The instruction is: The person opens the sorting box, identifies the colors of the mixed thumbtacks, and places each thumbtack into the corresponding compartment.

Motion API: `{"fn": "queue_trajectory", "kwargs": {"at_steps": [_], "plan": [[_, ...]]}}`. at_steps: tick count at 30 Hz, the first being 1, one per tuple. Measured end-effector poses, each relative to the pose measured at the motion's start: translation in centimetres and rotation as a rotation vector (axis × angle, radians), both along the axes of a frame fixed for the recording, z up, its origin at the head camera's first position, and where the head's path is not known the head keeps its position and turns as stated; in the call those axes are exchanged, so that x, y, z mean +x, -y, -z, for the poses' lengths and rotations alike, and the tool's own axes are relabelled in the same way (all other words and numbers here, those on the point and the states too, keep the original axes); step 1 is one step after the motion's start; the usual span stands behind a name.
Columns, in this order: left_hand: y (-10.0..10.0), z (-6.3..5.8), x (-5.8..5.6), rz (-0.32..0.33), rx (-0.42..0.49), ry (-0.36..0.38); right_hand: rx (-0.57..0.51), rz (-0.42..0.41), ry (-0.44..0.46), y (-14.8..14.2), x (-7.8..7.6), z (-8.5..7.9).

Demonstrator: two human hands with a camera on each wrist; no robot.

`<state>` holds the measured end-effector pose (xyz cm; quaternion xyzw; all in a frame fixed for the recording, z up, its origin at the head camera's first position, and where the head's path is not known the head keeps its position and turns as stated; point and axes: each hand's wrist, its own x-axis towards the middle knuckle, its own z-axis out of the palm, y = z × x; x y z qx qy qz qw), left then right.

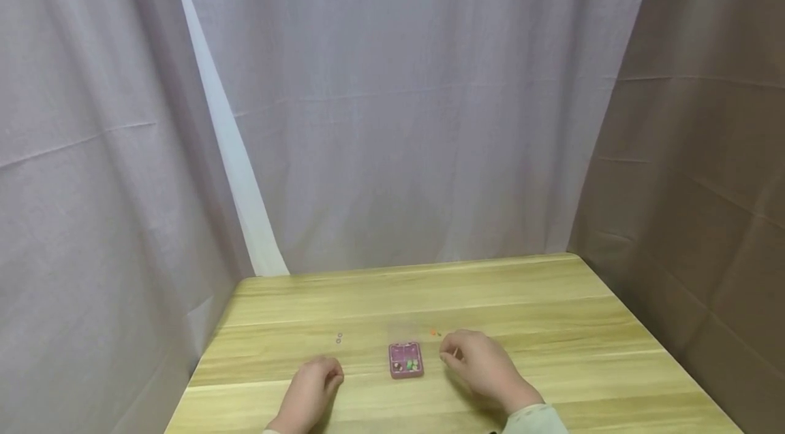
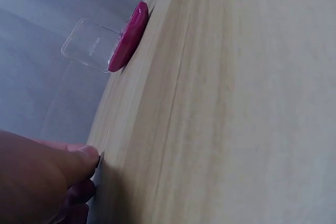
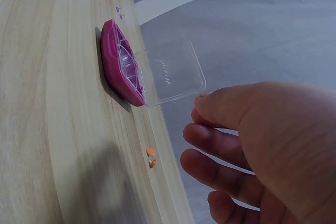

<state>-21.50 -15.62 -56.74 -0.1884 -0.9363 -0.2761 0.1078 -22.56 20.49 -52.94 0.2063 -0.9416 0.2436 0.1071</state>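
A small magenta case (image 1: pixel 406 360) lies on the table between the hands. Its clear lid (image 3: pixel 176 72) stands raised at the back. Small green pieces (image 1: pixel 412 365) and dark pieces (image 1: pixel 397 366) occupy its near compartments. My left hand (image 1: pixel 311 390) rests loosely curled on the table left of the case; no held thing shows. To the right, my right hand (image 1: pixel 481 362) hovers with thumb near the index finger and the other fingers loosely bent, nothing visible in them. Its thumb tip overlaps the lid's corner in the right wrist view. Two small orange pieces (image 3: pixel 151 157) lie beyond that hand.
Two small purple ring-like pieces (image 1: pixel 339 338) lie on the table at the left, beyond the left hand. The wood-patterned table (image 1: pixel 521 298) is enclosed by grey curtains (image 1: pixel 417 114) behind and at both sides.
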Motion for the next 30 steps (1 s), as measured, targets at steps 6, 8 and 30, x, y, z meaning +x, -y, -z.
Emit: {"fn": "queue_trajectory", "kwargs": {"at_steps": [6, 8, 30], "plan": [[-0.4, 0.1, 0.1, -0.016, 0.003, 0.010, -0.004, -0.008, 0.009, 0.1, 0.4, 0.0], [-0.9, 0.1, 0.0, -0.007, 0.022, -0.002, -0.007, -0.007, 0.015, 0.0, 0.3, 0.0], [-10.8, -0.9, -2.2, 0.120, 0.022, -0.044, -0.026, 0.001, 0.048, -0.7, -0.1, 0.2]]}}
